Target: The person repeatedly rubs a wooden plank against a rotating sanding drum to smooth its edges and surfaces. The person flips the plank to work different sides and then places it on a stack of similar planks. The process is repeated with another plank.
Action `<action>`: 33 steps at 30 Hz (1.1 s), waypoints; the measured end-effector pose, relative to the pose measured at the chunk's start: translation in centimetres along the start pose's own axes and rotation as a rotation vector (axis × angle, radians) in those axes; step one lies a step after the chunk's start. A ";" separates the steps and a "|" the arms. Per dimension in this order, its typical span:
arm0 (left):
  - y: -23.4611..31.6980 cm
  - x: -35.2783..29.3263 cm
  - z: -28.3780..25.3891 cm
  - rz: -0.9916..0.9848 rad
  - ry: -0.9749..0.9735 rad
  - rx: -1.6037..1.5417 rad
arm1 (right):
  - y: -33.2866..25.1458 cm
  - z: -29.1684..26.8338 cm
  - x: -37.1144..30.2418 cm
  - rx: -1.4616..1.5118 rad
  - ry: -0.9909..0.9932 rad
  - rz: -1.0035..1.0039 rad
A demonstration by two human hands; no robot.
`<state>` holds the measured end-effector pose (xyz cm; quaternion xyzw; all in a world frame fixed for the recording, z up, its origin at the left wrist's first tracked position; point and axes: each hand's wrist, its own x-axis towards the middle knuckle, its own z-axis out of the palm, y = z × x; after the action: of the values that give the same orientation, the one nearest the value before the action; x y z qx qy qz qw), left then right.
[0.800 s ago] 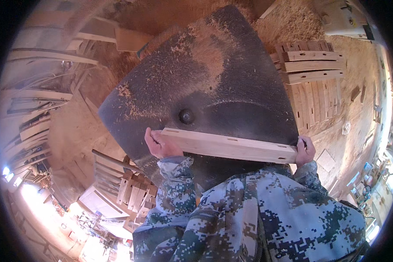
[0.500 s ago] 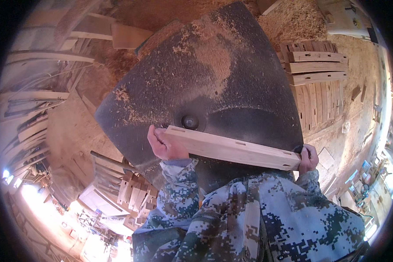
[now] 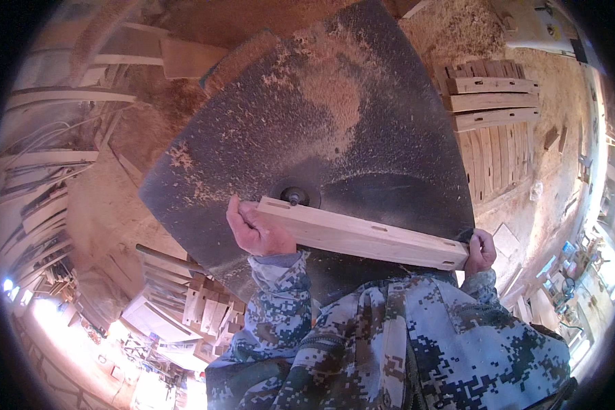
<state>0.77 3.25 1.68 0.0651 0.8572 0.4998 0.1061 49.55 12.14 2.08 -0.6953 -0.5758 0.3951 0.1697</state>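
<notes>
A pale wooden bar with slots cut along its upper edge lies across the near part of a dark machine table. My left hand wraps round the bar's left end, its thumb and index finger by the corner. At the right end my right hand is closed on the wood, near the table's right edge. Just beyond the bar's left part is a round spindle cutter set in the table. Part of the bar's underside and some fingertips are hidden.
Sawdust is strewn over the table's far half. To the right stands a stack of slotted wooden pieces. More wooden blocks are piled at the lower left, and long curved boards lie along the left side.
The view has shifted slightly. The bar's left end sits against or very near the spindle, a little closer than before. Both hands keep their hold on the bar.
</notes>
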 end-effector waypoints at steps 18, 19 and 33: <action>0.2 2.8 -1.4 -0.127 0.166 -0.021 | -7.8 3.0 5.2 -0.158 -0.020 -0.134; 0.2 3.2 -1.6 -0.101 0.173 0.053 | -8.3 3.4 5.5 -0.177 -0.023 -0.115; -1.3 6.5 -4.6 -0.108 0.228 0.146 | -13.7 7.3 7.0 -0.169 -0.084 -0.242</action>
<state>-6.64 0.13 2.03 -0.0310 0.9000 0.4337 0.0298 35.11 20.87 4.46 -0.6154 -0.6933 0.3506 0.1328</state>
